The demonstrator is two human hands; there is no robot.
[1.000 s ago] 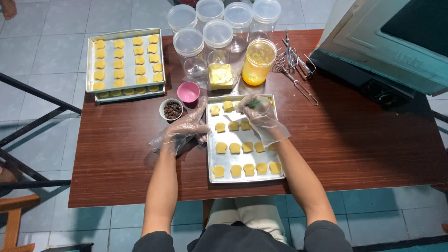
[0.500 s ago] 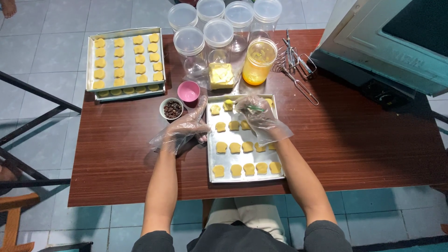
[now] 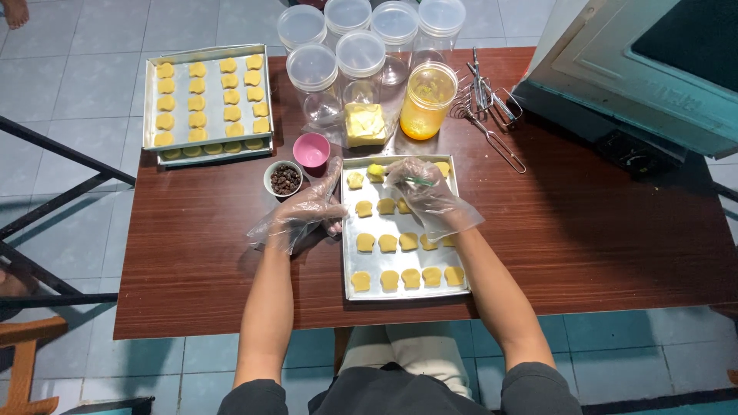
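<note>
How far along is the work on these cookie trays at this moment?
Looks done: the far tray, atop a second tray, is filled with rows of yellow dough pieces. In hand: the gloved right hand holds a thin tool, perhaps a brush, over a piece in the top row of the near tray, while the gloved left hand rests at its left edge. Which near-tray pieces are already treated cannot be told.

Dark wooden worktop on a pale tiled floor

The worktop (image 3: 600,253) is reddish-brown wood with a fine grain, standing on a floor (image 3: 69,69) of light grey-blue square tiles. A black metal frame (image 3: 54,207) slants across the left side, and the corner of an orange wooden chair (image 3: 19,346) shows at the lower left. Even light falls over everything, with soft shadows.
</note>
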